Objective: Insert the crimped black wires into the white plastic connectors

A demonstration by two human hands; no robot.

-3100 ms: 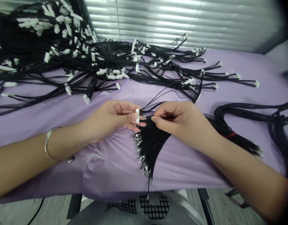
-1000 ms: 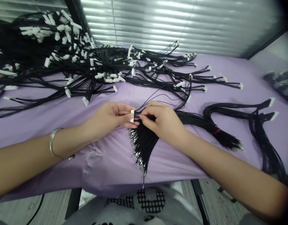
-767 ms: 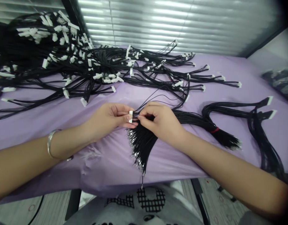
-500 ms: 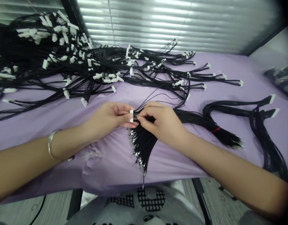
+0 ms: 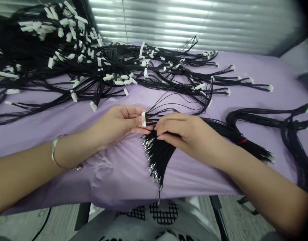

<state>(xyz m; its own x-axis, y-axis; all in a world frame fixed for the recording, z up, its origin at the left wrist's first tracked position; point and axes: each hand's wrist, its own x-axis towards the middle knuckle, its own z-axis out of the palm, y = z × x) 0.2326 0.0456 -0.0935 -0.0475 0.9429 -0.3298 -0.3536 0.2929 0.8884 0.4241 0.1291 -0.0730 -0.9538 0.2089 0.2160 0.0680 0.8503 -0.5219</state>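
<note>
Between the thumb and fingers of my left hand is a small white connector housing, held upright. Several thin black wires run out of its right side. My right hand sits just to the right, fingertips pinched over the top of a fanned bundle of black wires. Whether a single wire lies in that pinch is too small to make out. The bundle's loose ends carry shiny metal terminals and spread toward the table's front edge.
A large heap of black cables with white connectors covers the back and left. A red tie binds the bundle's far end at right. Finished-looking cables lie beyond it. The purple cloth covers the table; blinds stand behind.
My right hand has moved slightly away from the connector, down to the loose wires. My left hand keeps hold of the connector. The whole view has shifted a little.
</note>
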